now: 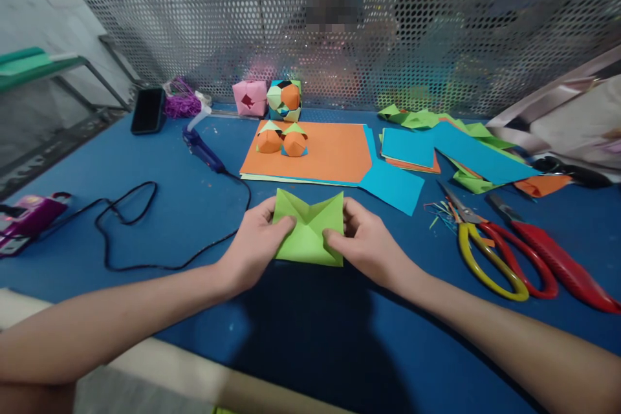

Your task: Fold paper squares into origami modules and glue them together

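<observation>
A lime-green sheet of paper (309, 242), partly folded, is held up over the table's near middle. Its top edge dips in the centre, and the two upper corners point up. My left hand (259, 236) pinches its left side, thumb on the front face and fingers behind. On the right side, my right hand (361, 236) grips it the same way. Just beyond the paper lies a stack of orange sheets (330, 149), with two small folded paper pieces (294, 141) in orange and green resting on it.
Right: scissors (499, 259), a red-handled cutter (563, 259), blue paper squares (407, 145) and paper strips (485, 152). Left: a glue gun (206, 150) with its cord (145, 267), a phone (148, 111) and a purple power strip (36, 217). Folded paper cubes (250, 98) stand by the perforated metal panel (218, 26).
</observation>
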Motion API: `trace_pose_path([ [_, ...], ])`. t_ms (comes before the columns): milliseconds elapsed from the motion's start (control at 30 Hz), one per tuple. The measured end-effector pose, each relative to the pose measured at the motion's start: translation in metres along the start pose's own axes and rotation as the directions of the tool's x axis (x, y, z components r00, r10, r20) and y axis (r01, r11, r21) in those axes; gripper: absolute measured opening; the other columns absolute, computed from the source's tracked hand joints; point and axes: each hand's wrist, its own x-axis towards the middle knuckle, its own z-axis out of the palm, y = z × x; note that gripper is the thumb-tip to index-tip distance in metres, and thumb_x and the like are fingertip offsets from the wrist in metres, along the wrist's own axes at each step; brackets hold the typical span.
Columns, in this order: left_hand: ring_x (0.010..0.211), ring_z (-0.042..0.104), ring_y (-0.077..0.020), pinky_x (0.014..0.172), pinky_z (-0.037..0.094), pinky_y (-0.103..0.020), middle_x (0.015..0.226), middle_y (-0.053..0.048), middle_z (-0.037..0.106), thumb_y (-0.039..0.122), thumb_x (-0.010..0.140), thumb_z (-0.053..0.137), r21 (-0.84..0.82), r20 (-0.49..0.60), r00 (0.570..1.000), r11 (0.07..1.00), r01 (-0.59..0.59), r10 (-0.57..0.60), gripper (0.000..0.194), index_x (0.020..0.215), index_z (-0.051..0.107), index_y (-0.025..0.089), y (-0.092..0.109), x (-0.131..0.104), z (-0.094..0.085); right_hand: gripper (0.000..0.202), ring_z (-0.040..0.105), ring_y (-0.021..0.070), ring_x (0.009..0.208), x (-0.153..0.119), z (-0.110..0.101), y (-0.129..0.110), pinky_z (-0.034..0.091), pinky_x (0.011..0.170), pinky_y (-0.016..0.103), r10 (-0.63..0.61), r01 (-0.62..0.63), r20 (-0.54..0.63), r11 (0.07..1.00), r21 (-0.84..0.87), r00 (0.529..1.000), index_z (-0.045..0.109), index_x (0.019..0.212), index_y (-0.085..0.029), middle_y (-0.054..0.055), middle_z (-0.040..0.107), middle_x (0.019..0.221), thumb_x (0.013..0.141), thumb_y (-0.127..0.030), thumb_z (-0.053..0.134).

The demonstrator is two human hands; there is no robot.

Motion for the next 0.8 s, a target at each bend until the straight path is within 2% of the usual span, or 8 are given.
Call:
trace_pose_path([
  [100, 0.063, 0.055, -0.0106, 0.057, 0.044, -0.020, 0.071, 0.004, 0.062, 0.017, 0.068, 0.059, -0.033, 0.016, 0.999, 0.999, 0.034, -0.033, 0.012, 0.080, 0.060, 0.017, 0.0000, -0.0002, 0.0009, 0.024, 0.054, 0.0124, 0.064, -0.0002, -0.0001, 0.0005, 0.042, 0.054, 0.024, -0.001, 0.001, -0.003, 1.000, -0.024, 1.000, 0.052, 0.087, -0.018, -0.001, 0.060, 0.074, 0.063, -0.019, 0.052],
  [333, 0.059, 0.053, -0.0082, 0.054, 0.042, -0.019, 0.069, 0.006, 0.059, 0.013, 0.061, 0.067, -0.013, -0.015, 0.994, 0.994, 0.105, -0.106, 0.032, 0.091, 0.057, 0.017, -0.0003, 0.0009, 0.0014, 0.024, 0.054, 0.0118, 0.063, -0.0012, 0.0011, 0.0021, 0.043, 0.053, 0.023, 0.009, -0.009, 0.032, 1.000, 0.007, 0.999, 0.052, 0.088, -0.019, -0.002, 0.060, 0.072, 0.064, -0.018, 0.052],
  [533, 0.058, 0.053, -0.0084, 0.053, 0.041, -0.019, 0.069, 0.006, 0.059, 0.012, 0.059, 0.066, -0.065, -0.034, 0.989, 0.988, 0.142, -0.145, 0.037, 0.094, 0.055, 0.018, -0.0013, 0.0018, 0.0036, 0.023, 0.053, 0.0107, 0.063, -0.0036, 0.0019, 0.0047, 0.044, 0.055, 0.022, -0.017, 0.014, 0.056, 0.998, 0.053, 0.998, 0.052, 0.088, -0.019, -0.003, 0.057, 0.072, 0.065, -0.017, 0.054],
  [800, 0.058, 0.054, -0.0095, 0.054, 0.042, -0.021, 0.068, 0.006, 0.058, 0.011, 0.059, 0.064, -0.123, -0.031, 0.988, 0.982, 0.144, -0.149, 0.038, 0.095, 0.052, 0.018, -0.0015, 0.0007, 0.0037, 0.022, 0.056, 0.0119, 0.069, -0.0035, 0.0039, 0.0064, 0.045, 0.060, 0.023, -0.077, 0.077, 0.069, 0.997, 0.003, 0.995, 0.052, 0.090, -0.020, -0.002, 0.061, 0.077, 0.068, -0.016, 0.054],
])
